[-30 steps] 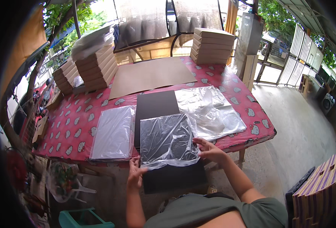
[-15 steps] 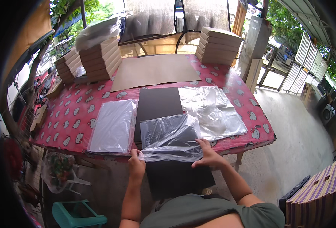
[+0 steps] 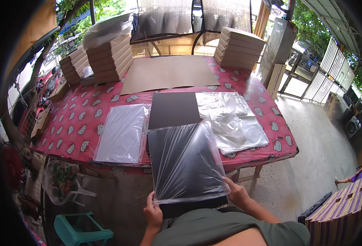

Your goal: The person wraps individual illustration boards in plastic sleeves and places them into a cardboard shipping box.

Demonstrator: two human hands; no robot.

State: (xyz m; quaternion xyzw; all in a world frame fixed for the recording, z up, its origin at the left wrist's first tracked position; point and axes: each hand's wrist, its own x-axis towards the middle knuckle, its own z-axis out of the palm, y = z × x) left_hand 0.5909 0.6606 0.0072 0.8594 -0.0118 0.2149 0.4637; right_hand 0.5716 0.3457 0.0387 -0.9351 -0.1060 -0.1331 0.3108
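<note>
Bag (image 3: 187, 162) now covers most of the dark board (image 3: 197, 207) — left hand (image 3: 153, 213) and right hand (image 3: 236, 192) clamped on its open end, off the counter (image 3: 78, 119) edge.

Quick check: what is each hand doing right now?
Left hand: closed on the clear plastic bag at its near-left corner.
Right hand: gripping the bag's near-right corner.

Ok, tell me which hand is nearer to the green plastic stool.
Left. The left hand grips the bag's near left corner, just up and right of the green stool. The right hand holds the bag's right corner, farther away.
</note>
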